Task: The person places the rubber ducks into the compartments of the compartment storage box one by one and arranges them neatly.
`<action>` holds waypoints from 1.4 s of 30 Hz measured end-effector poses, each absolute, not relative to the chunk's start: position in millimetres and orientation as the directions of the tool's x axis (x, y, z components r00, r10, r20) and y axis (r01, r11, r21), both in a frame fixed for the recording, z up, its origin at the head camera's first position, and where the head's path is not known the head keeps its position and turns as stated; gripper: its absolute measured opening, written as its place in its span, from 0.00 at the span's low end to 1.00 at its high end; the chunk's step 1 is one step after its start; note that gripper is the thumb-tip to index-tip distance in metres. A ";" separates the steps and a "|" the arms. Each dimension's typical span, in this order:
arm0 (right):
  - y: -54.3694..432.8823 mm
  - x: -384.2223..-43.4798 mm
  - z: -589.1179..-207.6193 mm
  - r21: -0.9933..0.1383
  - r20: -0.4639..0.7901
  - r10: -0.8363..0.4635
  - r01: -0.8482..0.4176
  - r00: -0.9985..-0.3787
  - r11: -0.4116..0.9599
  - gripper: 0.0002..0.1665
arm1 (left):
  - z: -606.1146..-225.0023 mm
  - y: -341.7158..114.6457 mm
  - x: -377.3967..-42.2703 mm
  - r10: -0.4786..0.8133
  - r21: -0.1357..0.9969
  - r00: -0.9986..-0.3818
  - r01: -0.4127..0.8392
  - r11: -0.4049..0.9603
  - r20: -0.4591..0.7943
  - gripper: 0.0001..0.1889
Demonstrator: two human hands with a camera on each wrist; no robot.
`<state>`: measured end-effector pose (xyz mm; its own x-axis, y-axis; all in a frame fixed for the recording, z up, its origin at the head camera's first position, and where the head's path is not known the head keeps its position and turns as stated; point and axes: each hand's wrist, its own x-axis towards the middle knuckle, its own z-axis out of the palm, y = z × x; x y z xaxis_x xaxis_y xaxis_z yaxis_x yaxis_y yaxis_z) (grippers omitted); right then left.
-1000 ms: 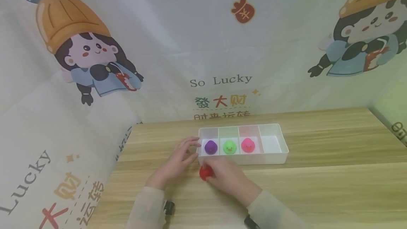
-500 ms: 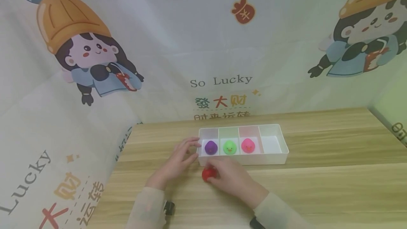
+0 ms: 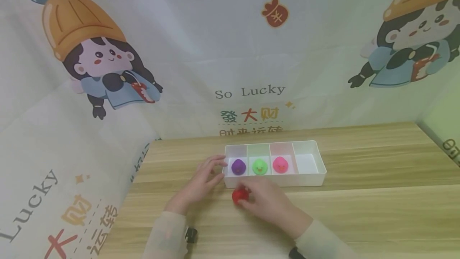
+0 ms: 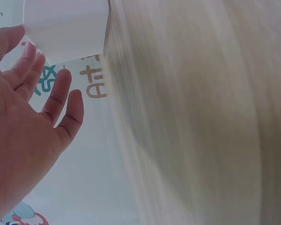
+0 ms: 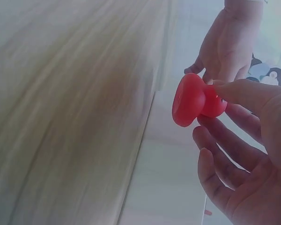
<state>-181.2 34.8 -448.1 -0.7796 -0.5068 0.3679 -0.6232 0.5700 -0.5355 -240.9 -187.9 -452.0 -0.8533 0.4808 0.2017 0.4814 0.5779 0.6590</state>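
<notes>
Pinched between the thumb and fingers of my right hand (image 3: 271, 201) is a red toy duck (image 5: 189, 101), held in front of the box's near wall; the right wrist view shows it above the table. My left hand (image 3: 201, 179) touches the left end of a white divided box (image 3: 276, 180) with its fingertips, the fingers loosely spread. Inside the box a purple toy duck (image 3: 238, 167), a green toy duck (image 3: 260, 166) and a pink toy duck (image 3: 280, 164) sit in separate compartments from left to right. The rightmost compartment (image 3: 306, 163) shows a bare white floor.
The box stands toward the back of a wood-grain table (image 3: 377, 211). A white cloth (image 3: 194, 31) printed with cartoon figures and lettering hangs behind and to the left. Dark straps (image 3: 191, 235) show at both sleeves.
My right hand has shifted slightly to the right with the red toy duck along the front of the box. The left hand and the box have stayed in place.
</notes>
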 end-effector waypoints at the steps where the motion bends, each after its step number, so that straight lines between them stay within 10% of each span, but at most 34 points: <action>1: 35.8 -180.9 -447.9 -0.530 0.373 -0.507 -0.627 -0.777 0.572 0.14 | -452.2 -187.9 -241.1 0.480 0.659 -0.853 0.482 0.578 0.203 0.16; 42: 88.8 -173.8 -423.5 -0.499 0.514 -0.384 -0.631 -0.767 0.593 0.16 | -449.3 -186.8 -238.8 0.477 0.678 -0.859 0.463 0.572 0.184 0.15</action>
<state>-173.8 88.8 -423.5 -0.7670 -0.3836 0.5143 -0.6315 0.5932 -0.4993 -238.8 -186.8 -449.3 -0.8593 0.4773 0.1839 0.4626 0.5715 0.6778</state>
